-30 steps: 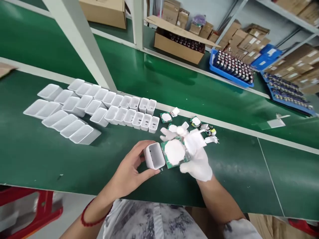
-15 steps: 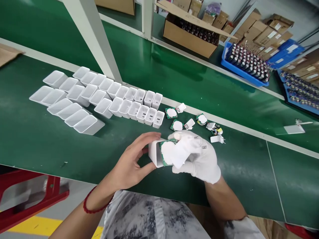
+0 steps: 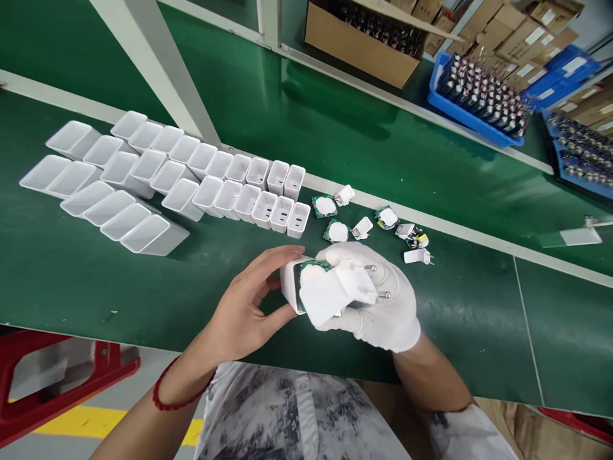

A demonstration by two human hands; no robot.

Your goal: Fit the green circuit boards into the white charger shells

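Observation:
My bare left hand [image 3: 253,303] is closed round a white plastic charger housing [image 3: 289,281], thumb below and fingers above. Its open end faces right. A green circuit board [image 3: 311,273] with a white pad sits partly inside that opening. In my white-gloved right hand [image 3: 383,300] is a white plug cover [image 3: 330,294] with two round metal pins, held against the housing's mouth and hiding part of the board. Beyond my hands lie several loose circuit boards [image 3: 338,231] and small white plug pieces [image 3: 363,227]. Several white housings [image 3: 182,197] stand in rows to the left.
The green bench [image 3: 460,319] runs across, with a white post [image 3: 158,64] at the back left. On the raised shelf stand a cardboard box [image 3: 364,48] and a blue tray [image 3: 474,118] of parts. A red stool [image 3: 71,377] is at lower left.
The circuit board has gone deeper into the housing. The plug cover has moved left and now overlaps the housing's opening. The camera view has shifted slightly.

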